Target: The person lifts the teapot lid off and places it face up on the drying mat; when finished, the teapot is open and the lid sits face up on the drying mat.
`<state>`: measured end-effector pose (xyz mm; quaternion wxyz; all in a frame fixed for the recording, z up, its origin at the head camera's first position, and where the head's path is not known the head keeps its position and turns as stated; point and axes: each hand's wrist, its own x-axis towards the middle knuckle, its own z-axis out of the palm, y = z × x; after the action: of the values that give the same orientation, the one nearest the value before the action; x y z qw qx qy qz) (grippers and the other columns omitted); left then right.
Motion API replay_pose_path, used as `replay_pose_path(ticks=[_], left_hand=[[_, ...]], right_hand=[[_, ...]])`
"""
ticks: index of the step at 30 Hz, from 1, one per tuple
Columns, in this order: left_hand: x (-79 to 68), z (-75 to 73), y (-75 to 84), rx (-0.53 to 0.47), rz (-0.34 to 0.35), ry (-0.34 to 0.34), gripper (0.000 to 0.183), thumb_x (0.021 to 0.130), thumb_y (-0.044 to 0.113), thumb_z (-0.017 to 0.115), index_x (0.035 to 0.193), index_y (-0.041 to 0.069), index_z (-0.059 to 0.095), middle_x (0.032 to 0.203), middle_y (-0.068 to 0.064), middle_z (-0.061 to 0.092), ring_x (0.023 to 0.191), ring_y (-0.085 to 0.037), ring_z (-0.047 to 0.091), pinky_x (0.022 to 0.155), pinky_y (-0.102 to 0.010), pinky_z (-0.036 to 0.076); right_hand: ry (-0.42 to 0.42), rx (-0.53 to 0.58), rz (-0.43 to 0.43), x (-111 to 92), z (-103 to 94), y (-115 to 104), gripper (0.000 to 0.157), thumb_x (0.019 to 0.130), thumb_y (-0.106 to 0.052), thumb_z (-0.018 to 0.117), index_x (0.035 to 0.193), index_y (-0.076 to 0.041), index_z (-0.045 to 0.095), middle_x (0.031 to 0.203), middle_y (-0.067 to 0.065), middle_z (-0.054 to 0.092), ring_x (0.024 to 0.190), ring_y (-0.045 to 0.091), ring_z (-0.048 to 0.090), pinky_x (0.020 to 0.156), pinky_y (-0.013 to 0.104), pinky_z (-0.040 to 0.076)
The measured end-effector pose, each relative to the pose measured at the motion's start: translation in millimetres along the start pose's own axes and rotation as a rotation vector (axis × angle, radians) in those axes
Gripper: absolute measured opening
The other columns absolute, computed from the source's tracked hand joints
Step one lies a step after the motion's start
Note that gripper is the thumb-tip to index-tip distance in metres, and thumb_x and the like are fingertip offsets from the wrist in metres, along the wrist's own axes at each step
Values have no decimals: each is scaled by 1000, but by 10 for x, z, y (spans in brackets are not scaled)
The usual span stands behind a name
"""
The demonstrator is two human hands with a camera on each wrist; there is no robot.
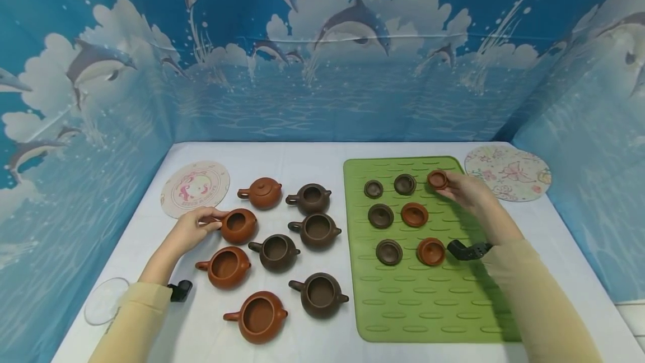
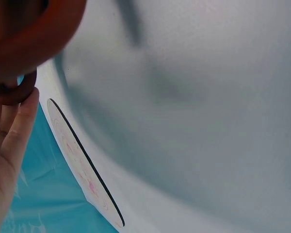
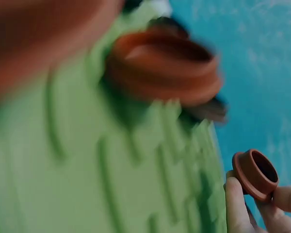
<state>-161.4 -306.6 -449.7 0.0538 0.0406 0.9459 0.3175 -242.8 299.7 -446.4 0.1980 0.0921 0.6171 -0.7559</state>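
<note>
At the left, my left hand (image 1: 194, 228) grips the handle of a lidless reddish-brown clay teapot (image 1: 239, 226). The left wrist view shows the fingers at a handle loop (image 2: 26, 90). Over the far right part of a green mat (image 1: 403, 301), my right hand (image 1: 468, 190) pinches a small reddish-brown teapot lid (image 1: 437, 180), its hollow rim side showing. In the right wrist view that lid (image 3: 255, 174) sits between thumb and fingers. More lids, dark brown (image 1: 381, 215) and reddish (image 1: 415, 214), lie on the mat. One teapot (image 1: 264, 192) at the back left wears its lid.
Several lidless teapots, dark (image 1: 318, 231) and reddish (image 1: 258, 317), stand on the white table left of the mat. Round patterned discs lie at the back left (image 1: 195, 186) and back right (image 1: 508, 172). A clear disc (image 1: 106, 301) lies near the left forearm. Dolphin-print curtains (image 1: 322, 99) surround the table.
</note>
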Motion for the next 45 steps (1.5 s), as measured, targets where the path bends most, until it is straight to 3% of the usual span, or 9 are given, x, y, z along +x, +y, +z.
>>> replay_pose_path(ticks=[4,7,10,15,17,20,23,38,45], left_hand=[[-12,9,-14,-11,-13,-3,24,94,10,65,118,5,69,121,-20,66,111,-40,62,94,-55,50],[-21,13,-12,-19,-18,-11,25,95,11,65,119,5,69,122,-20,65,112,-40,61,95,-56,50],[-21,12,-6,-19,-21,-11,25,95,11,64,119,5,69,122,-20,65,112,-40,61,95,-56,50],[-11,4,4,-10,-14,1,25,95,11,65,118,6,69,121,-20,65,111,-39,62,93,-55,51],[-9,7,3,-12,-12,1,25,94,11,65,119,6,69,121,-20,66,111,-39,62,93,-54,51],[-6,9,-2,-18,-12,-6,26,94,11,65,120,6,69,121,-19,66,111,-40,62,94,-55,51],[-6,7,-5,-21,-13,-13,26,94,10,65,120,6,69,121,-19,67,112,-40,62,95,-56,50],[37,-101,64,-22,25,-39,29,98,12,60,126,5,65,125,-20,66,115,-41,62,96,-55,51],[142,-265,233,-13,62,-41,33,100,13,58,131,2,61,131,-21,62,119,-42,59,98,-56,50]], right_hand=[[117,-235,-16,73,-56,93,44,106,-21,42,144,2,40,88,-13,69,81,-6,66,85,17,55],[191,-442,-31,101,-49,139,58,107,-27,40,149,11,27,111,12,69,76,-13,61,83,16,56],[250,-570,-43,127,-24,164,60,107,-32,39,148,10,31,140,35,47,71,-16,57,81,17,56],[322,-710,-52,134,-9,171,61,106,-39,39,146,7,39,144,35,42,67,-15,57,88,29,57],[324,-768,-62,121,0,164,62,106,-41,39,145,7,40,144,35,43,78,0,69,95,39,54],[301,-829,-77,106,24,148,66,106,-44,36,145,9,39,143,37,42,104,32,69,103,51,47],[275,-875,-79,92,52,132,68,106,-45,34,145,10,37,142,38,41,121,46,56,104,55,45],[277,-946,-72,7,181,-41,64,106,-42,31,148,7,34,143,37,40,125,51,47,103,60,42],[237,-996,-142,-51,567,-246,61,106,-41,33,150,1,35,149,33,36,135,50,35,107,64,36]])
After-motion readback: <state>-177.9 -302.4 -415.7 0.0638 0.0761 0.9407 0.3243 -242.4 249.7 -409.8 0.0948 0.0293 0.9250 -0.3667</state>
